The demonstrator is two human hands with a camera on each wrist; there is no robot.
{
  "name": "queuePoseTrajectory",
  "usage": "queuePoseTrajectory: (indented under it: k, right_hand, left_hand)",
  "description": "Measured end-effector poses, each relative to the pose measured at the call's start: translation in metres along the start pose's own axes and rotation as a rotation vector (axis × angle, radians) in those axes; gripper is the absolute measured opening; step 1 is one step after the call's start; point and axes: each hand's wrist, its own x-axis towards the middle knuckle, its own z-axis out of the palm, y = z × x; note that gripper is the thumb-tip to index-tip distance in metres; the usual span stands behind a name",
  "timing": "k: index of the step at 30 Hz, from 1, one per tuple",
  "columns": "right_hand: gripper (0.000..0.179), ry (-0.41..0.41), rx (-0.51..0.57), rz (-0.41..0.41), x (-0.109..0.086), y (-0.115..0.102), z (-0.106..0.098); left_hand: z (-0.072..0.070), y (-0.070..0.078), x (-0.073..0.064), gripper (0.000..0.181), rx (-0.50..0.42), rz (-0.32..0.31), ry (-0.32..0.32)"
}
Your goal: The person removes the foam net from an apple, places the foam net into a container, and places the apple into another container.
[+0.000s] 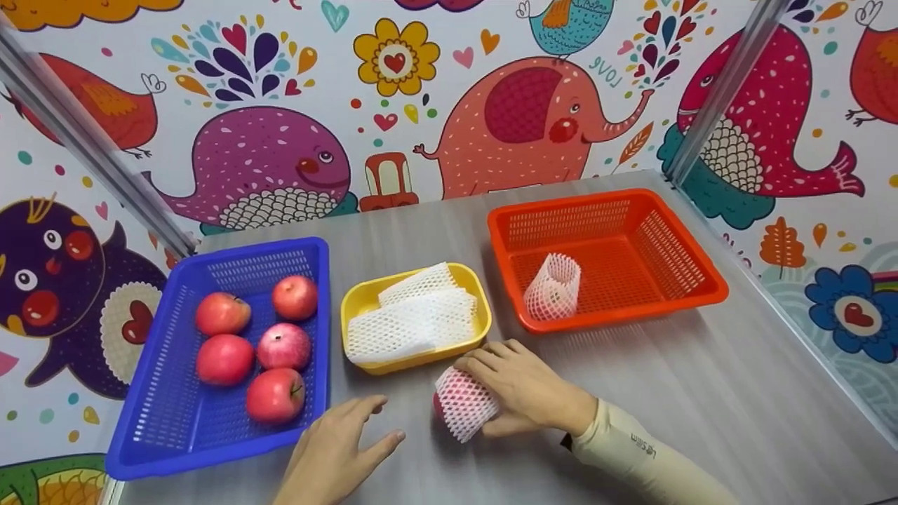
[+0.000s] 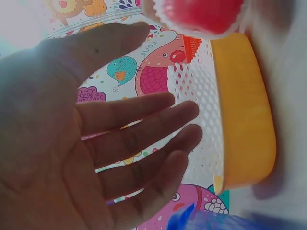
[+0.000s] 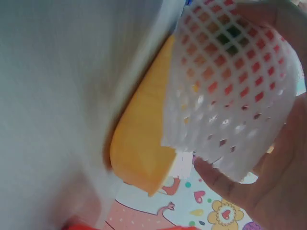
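An apple in a white foam net sleeve is gripped by my right hand, low over the table in front of the yellow basket. Up close in the right wrist view, the net covers the red apple, its loose end hanging past the fruit, with thumb and fingers around it. My left hand is held off to the left with its fingers extended and nothing in them, near the blue basket's front corner. In the left wrist view its palm and spread fingers show, with the apple's bare red end above.
At the left, a blue basket holds several bare apples. White foam nets fill the yellow basket in the middle. One netted apple sits in the red basket at the right. A patterned wall stands behind.
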Motion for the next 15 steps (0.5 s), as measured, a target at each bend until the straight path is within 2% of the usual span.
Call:
queuePoseTrajectory:
  k: [3, 7, 11, 15]
  right_hand:
    - [0.087, 0.029, 0.049, 0.000, 0.000, 0.001, -0.004]
    - [0.087, 0.058, 0.108, -0.006, 0.000, 0.001, -0.008]
    - [0.087, 0.080, 0.132, -0.023, 0.001, 0.000, -0.012]
    - [0.085, 0.094, 0.155, -0.039, 0.003, -0.003, -0.017]
  left_hand:
    - [0.003, 0.001, 0.002, 0.047, -0.014, -0.004, -0.034]
    - [0.011, 0.004, 0.006, 0.044, -0.067, 0.036, -0.060]
    - [0.019, 0.007, 0.011, 0.038, -0.127, 0.091, -0.047]
    - [0.024, 0.011, 0.015, 0.037, -0.191, 0.112, -0.040]
